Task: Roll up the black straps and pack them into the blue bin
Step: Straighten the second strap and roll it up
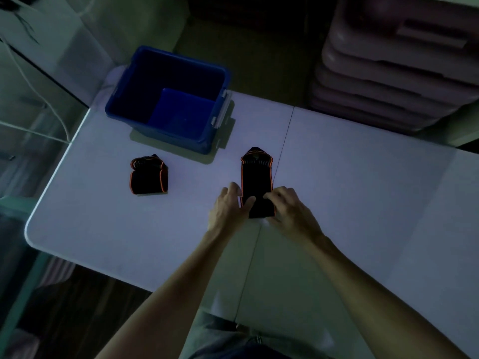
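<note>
Head view, dim light: left hand (pixel 230 203) and right hand (pixel 286 204) both pinch the near end of an outstretched black strap (pixel 256 177) with orange edging, fingers curled loosely over it, roll just begun by the look of it. Strap lies flat on the white folding table (pixel 363 190), far end pointing toward the blue bin (pixel 168 99), which looks empty. Second strap (pixel 148 175), already bundled, sits well apart to the left. Risks: uneven thumb pressure skews the roll sideways; loose first turn lets it spring open once released; bundled strap may unfurl before packing.
</note>
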### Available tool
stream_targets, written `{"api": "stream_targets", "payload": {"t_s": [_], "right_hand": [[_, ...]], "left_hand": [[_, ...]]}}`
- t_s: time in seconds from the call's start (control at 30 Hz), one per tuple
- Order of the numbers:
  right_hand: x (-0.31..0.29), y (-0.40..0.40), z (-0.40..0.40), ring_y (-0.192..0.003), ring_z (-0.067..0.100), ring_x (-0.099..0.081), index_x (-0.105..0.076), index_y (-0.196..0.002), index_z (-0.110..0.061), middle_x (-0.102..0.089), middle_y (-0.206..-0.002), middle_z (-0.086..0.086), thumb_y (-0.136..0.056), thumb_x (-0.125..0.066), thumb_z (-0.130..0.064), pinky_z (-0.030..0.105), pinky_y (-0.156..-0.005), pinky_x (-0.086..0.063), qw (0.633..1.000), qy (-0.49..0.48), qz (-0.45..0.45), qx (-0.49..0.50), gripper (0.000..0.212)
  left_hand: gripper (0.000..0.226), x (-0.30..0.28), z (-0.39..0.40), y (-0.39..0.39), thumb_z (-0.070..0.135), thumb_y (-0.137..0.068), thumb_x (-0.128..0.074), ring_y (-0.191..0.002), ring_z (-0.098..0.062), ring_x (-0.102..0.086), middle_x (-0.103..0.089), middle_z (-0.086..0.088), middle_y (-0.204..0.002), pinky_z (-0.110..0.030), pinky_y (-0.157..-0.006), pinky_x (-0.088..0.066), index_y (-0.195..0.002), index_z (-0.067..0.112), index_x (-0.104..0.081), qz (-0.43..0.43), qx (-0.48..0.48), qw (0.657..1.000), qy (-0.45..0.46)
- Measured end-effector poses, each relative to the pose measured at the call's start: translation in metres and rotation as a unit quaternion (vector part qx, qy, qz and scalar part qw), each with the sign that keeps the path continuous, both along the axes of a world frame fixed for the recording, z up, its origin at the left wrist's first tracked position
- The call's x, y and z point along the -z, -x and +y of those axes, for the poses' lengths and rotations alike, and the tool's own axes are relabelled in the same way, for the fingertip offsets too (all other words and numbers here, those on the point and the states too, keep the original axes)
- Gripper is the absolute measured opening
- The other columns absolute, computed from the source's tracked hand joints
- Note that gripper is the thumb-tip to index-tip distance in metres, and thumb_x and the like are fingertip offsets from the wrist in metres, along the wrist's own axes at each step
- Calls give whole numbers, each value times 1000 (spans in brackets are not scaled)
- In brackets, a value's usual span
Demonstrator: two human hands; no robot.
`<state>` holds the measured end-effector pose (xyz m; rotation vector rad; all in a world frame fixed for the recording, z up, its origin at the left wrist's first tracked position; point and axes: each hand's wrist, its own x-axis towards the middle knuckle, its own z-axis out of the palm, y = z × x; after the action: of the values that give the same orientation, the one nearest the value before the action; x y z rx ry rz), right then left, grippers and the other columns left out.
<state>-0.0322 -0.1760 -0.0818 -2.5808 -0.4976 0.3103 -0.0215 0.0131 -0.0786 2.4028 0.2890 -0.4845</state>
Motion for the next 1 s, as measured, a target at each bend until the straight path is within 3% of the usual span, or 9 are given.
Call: {"api": "stream_targets", "payload": {"t_s": [0.23, 0.33, 0.4, 0.47, 0.57, 0.67, 0.8, 0.9, 1.0], "right_hand": [[-5, -25, 8, -110, 19, -43, -59, -128, -8, -48, -112, 6, -89, -65, -29, 29, -85, -45, 988, -100, 80, 86, 44], [-6, -40, 18, -95, 25, -55, -58, -116, -6, -55, -103, 9, -93, -58, -31, 28, -72, -46, 965, -129, 143, 180, 34], [-7, -49, 22, -85, 24, -60, -50, -116, -7, -60, -93, 7, -94, -59, -32, 24, -61, -45, 938, -152, 168, 262, 35], [-5, -58, 23, -87, 25, -61, -45, -121, -6, -61, -92, 7, -91, -64, -32, 27, -63, -43, 922, -168, 149, 316, 44], [-2, -72, 25, -100, 21, -54, -41, -136, -6, -52, -115, 5, -86, -69, -32, 25, -77, -42, 920, -177, 149, 317, 63], [-6, -81, 26, -98, 19, -58, -48, -135, -14, -57, -114, 1, -85, -72, -27, 23, -75, -43, 914, -201, 195, 293, 57], [-7, -77, 26, -84, 18, -62, -57, -115, -14, -65, -102, 1, -81, -75, -23, 21, -62, -42, 911, -209, 191, 300, 40], [-8, -66, 30, -87, 20, -63, -57, -115, -12, -66, -102, 0, -80, -76, -23, 23, -64, -44, 899, -217, 192, 328, 41], [-18, -57, 36, -86, 17, -65, -58, -110, -14, -67, -98, -4, -80, -77, -19, 18, -67, -49, 886, -263, 190, 332, 36]], "left_hand": [[46, 4, 20, -7, 34, -86, -69, -100, -22, -61, -56, -5, -119, -27, -81, -48, -128, 19, -59, -48, 54, 992, 101], [39, 4, 11, -33, 38, -88, -67, -94, -24, -62, -60, -7, -110, -25, -74, -41, -119, 15, -63, -25, -7, 995, 94], [47, 2, 3, -53, 49, -86, -65, -91, -23, -61, -62, -8, -107, -27, -70, -40, -117, 13, -59, 15, -58, 995, 76], [56, -1, -4, -67, 59, -85, -60, -90, -25, -60, -62, -8, -107, -31, -69, -45, -117, 13, -54, 56, -78, 994, 50], [60, -7, -10, -79, 67, -83, -55, -94, -31, -63, -61, -9, -107, -42, -79, -55, -111, 13, -52, 81, -90, 993, 4], [61, -11, -13, -80, 68, -84, -53, -93, -33, -63, -58, -8, -100, -44, -79, -57, -109, 13, -52, 92, -103, 990, -5], [47, -11, -13, -73, 50, -86, -64, -82, -34, -71, -63, -15, -103, -49, -60, -62, -105, 11, -48, 137, -194, 957, 168], [24, -14, -8, -64, 20, -89, -65, -73, -35, -71, -67, -27, -100, -53, -70, -62, -102, 4, -52, 160, -252, 909, 290], [9, -25, -2, -52, 10, -90, -66, -78, -33, -68, -65, -24, -87, -56, -80, -58, -89, 2, -62, 145, -273, 873, 377]]}}
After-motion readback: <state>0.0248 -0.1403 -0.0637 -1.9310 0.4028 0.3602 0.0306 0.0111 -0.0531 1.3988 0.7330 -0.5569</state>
